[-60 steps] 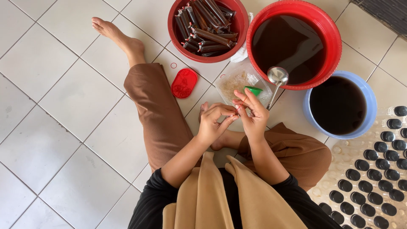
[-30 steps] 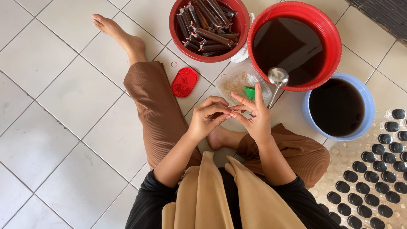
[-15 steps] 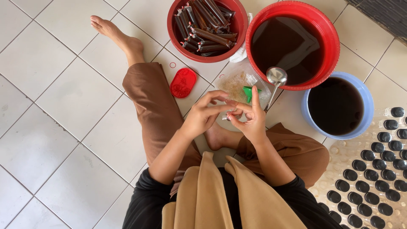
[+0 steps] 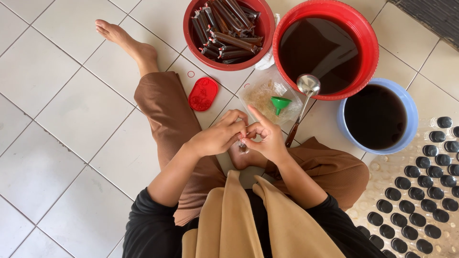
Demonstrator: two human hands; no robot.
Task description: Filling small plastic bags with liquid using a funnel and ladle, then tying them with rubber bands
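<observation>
Head view: left hand (image 4: 217, 138) and right hand (image 4: 267, 141) met above the foot, fingers pinched shut on a small dark packet (image 4: 242, 145), apparently being tied. Green funnel (image 4: 279, 102), ladle (image 4: 306, 93) and red basin (image 4: 325, 48) lay ahead on the floor.

- My left hand (image 4: 217, 138) and right hand (image 4: 267, 141) pinch a small piece of thin, clear plastic (image 4: 243, 143), glossy where light catches it.
- The floor tiles (image 4: 62, 95) are smooth glazed ceramic with a soft sheen.
- The red basin (image 4: 370, 43) and blue bowl (image 4: 411, 112) are smooth plastic; the dark liquid inside shines.
- The ladle (image 4: 308, 85) is polished metal.
- The green funnel (image 4: 280, 103) is matt plastic, on a crinkled clear bag (image 4: 260, 95).
- My brown trousers (image 4: 165, 110) are matt ribbed cloth.
</observation>
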